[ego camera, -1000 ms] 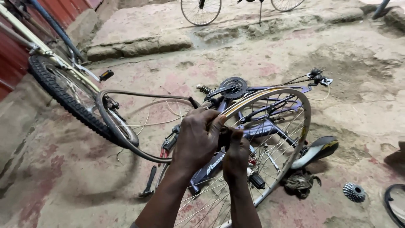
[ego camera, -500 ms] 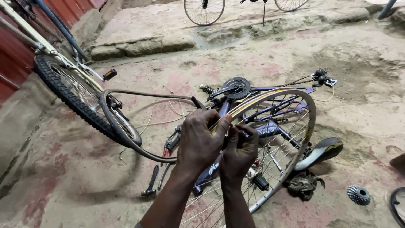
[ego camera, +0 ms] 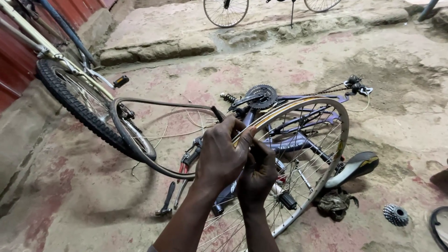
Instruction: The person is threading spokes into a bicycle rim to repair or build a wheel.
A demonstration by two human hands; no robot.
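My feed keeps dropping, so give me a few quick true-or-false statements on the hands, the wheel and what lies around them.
1. Both hands, left hand and right hand, grip the bare wheel rim. True.
2. The rim carries a knobby tyre. False: its metal edge shows bare; the loose inner tube hangs beside it.
3. The purple bicycle frame lies on the ground. True.
4. The sprocket cluster sits on the rim. False: it lies apart on the ground.

Both hands, left hand (ego camera: 221, 156) and right hand (ego camera: 259, 172), meet on the wheel rim (ego camera: 326, 105), with the bicycle frame (ego camera: 298, 142) behind it on the ground (ego camera: 70, 210); a sprocket cluster (ego camera: 395, 214) lies right, a tyred wheel (ego camera: 79, 107) left.
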